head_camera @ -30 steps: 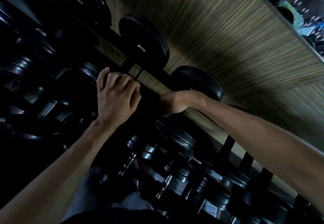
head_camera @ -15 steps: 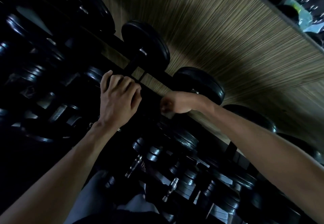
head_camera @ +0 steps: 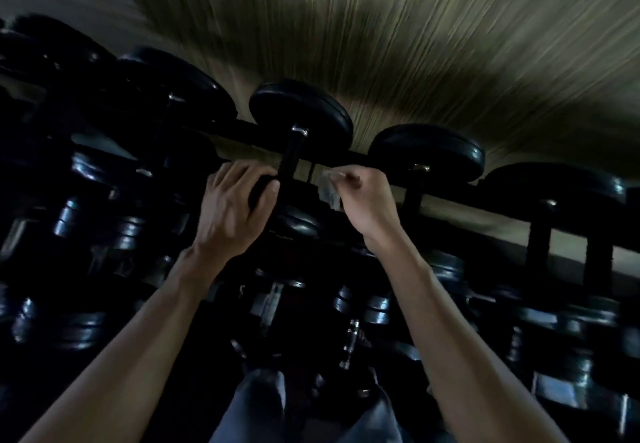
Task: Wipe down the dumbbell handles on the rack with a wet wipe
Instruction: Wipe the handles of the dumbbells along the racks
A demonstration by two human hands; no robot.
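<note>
Dumbbell [head_camera: 294, 151] on the dark rack [head_camera: 450, 196], left hand [head_camera: 232, 207] curled around its near end, right hand [head_camera: 363, 200] pinching a crumpled wet wipe [head_camera: 329, 189] beside the handle.

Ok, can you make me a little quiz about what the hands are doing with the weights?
1. True or false: the right hand pinches a wet wipe.
2. What does the left hand grip? A) a dumbbell on the rack B) a bottle C) nothing
3. Fill in: the wall behind the rack looks ____.

Key: 1 true; 2 A; 3 striped
</note>
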